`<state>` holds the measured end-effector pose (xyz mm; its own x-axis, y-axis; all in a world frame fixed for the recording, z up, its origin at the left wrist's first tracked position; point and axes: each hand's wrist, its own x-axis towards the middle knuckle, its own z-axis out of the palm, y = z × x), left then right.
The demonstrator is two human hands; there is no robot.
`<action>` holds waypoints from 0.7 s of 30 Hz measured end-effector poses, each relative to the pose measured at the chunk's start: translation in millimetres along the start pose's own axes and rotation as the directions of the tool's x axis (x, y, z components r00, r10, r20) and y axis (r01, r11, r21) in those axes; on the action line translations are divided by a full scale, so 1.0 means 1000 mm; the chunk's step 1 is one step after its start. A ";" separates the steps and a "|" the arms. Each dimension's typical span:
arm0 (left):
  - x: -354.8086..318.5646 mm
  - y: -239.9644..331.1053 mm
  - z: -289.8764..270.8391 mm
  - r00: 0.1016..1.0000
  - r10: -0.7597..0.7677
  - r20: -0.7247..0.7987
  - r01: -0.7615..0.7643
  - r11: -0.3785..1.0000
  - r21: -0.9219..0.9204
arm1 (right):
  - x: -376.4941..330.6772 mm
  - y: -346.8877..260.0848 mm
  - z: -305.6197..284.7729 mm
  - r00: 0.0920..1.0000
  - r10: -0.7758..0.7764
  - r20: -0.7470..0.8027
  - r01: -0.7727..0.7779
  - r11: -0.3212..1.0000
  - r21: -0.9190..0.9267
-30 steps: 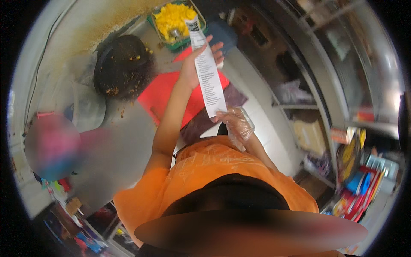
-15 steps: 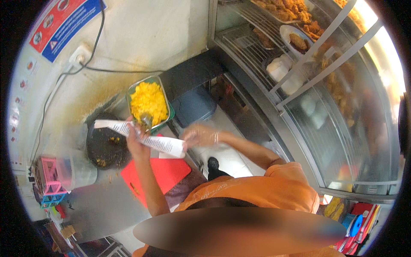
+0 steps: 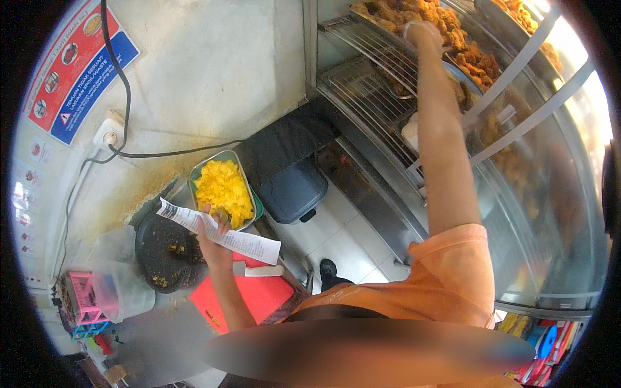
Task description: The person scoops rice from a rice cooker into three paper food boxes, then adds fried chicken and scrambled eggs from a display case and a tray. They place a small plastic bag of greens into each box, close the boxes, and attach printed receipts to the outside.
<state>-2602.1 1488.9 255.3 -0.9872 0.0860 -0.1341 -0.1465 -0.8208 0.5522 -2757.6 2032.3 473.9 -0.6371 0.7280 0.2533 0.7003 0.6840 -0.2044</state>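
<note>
My left hand (image 3: 212, 240) is closed on a long white printed paper slip (image 3: 253, 244), which slants across the hand. Just beyond it, yellow scrambled egg (image 3: 222, 189) fills a metal tray (image 3: 248, 187). Far to the right, my right arm is stretched out into the glass display case. In a thin clear glove, my right hand (image 3: 424, 35) reaches over the heap of fried chicken (image 3: 385, 16) on an upper tray. Its fingers are too blurred to tell whether they grip a piece.
A black mortar-like bowl (image 3: 158, 258) with crumbs stands left of my left hand. Near it lie a red cutting board (image 3: 265, 299) and a white-handled knife (image 3: 265, 271). A dark lidded bin (image 3: 294, 191) stands below the counter. Wire racks (image 3: 375, 97) and slanting frame bars (image 3: 511, 64) surround my right arm.
My right hand has left the paper slip's right end and moved up and right into the display case. My left hand still holds the slip, with the knife now showing below it.
</note>
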 end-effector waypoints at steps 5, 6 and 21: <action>0.002 -0.001 -0.006 0.999 0.006 -0.033 -0.006 1.000 0.019 | 0.050 0.022 -0.001 0.999 0.041 0.034 -0.041 0.999 0.027; 0.000 0.000 -0.008 1.000 0.007 -0.002 -0.007 1.000 0.004 | 0.063 0.019 -0.003 0.992 -0.013 0.128 0.029 0.991 -0.128; -0.002 0.001 -0.032 0.975 0.078 -0.208 -0.048 0.988 0.146 | 0.113 -0.004 0.030 0.834 -0.494 -0.245 0.490 0.868 -0.079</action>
<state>-2598.5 1470.2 229.8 -0.9610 -0.0974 -0.2590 -0.1068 -0.7328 0.6720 -2841.9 2113.5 474.6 -0.7985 0.2581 0.5439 0.3206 0.9470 0.0214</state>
